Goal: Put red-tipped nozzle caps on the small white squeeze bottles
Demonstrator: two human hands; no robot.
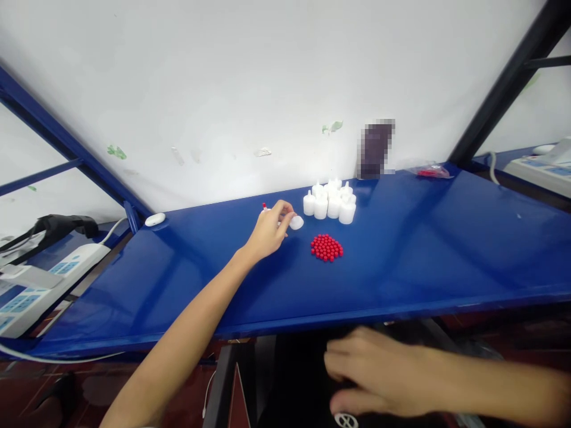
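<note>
My left hand (pixel 269 230) is closed on a small white dropper bottle (pixel 296 222) over the blue table; the bottle is tilted, with its rounded end showing past my fingertips. Just behind that hand, a red cap (pixel 264 205) on a white tip pokes up, its lower part hidden. To the right stands a cluster of upright white dropper bottles (pixel 333 205) with thin bare nozzles. A pile of small red caps (pixel 327 247) lies in front of them. My right hand (pixel 370 371) is below the table's front edge, over my lap, its curled fingers smeared by motion.
The blue table (pixel 200 267) meets a white wall. A dark pixelated object (pixel 375 148) leans there, beside a clear bag (pixel 430 171) with red pieces. A white rounded case (pixel 155 219) sits at the back left. Blue frame posts and white power strips (pixel 57 279) flank the table.
</note>
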